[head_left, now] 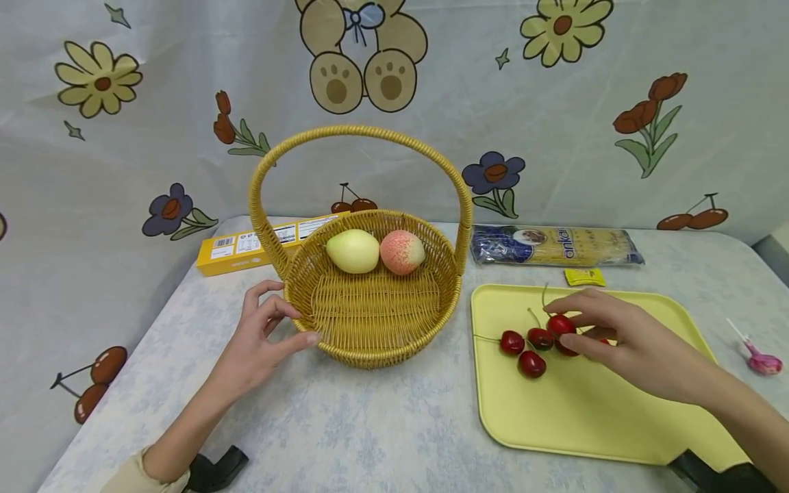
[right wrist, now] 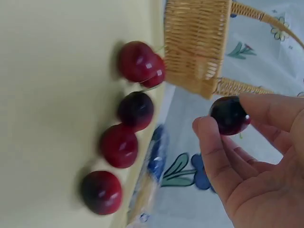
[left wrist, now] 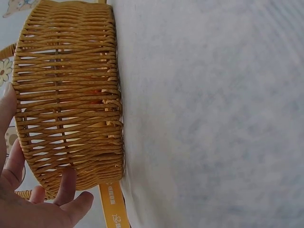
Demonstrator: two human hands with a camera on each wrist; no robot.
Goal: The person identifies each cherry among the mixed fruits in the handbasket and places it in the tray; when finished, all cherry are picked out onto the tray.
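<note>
My left hand (head_left: 266,334) rests against the front-left wall of a woven yellow basket (head_left: 370,356), thumb on the outside and fingers touching the rim. In the left wrist view the fingers (left wrist: 66,187) lie fairly straight beside the basket (left wrist: 66,95). A pale yellow fruit (head_left: 353,250) and a pink peach (head_left: 402,252) sit at the back inside. My right hand (head_left: 607,329) hovers over the yellow tray (head_left: 573,418) and pinches a dark red cherry (right wrist: 229,115) between thumb and fingers. Several more cherries (head_left: 521,350) lie on the tray (right wrist: 47,95) just left of it.
Behind the basket lies a yellow box (head_left: 246,250). A noodle packet (head_left: 555,245) and a small yellow sachet (head_left: 584,276) lie beyond the tray. A pink lollipop (head_left: 763,361) is at the far right. A flowered cloth hangs behind the table.
</note>
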